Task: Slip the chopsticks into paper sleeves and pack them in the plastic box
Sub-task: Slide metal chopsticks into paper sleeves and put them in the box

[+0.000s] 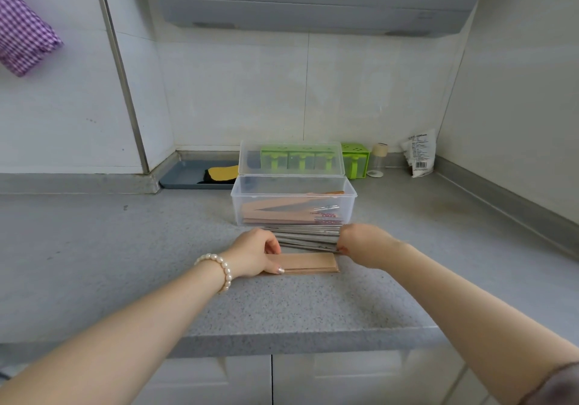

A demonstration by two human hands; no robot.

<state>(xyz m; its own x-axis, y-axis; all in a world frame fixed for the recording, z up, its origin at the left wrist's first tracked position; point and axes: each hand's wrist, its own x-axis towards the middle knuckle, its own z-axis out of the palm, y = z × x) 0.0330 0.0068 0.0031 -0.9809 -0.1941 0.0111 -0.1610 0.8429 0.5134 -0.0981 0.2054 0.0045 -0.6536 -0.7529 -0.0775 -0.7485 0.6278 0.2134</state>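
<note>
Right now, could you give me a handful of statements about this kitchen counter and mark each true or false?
1. The clear plastic box stands with its lid open. True.
2. The box is empty. False: brown paper sleeves with chopsticks lie inside.
3. The left hand rests on the stack of brown paper sleeves. True.
4. The loose metal chopsticks lie behind the box. False: they lie in front of it, at the right hand.
5. The left wrist wears a pearl bracelet. True.
</note>
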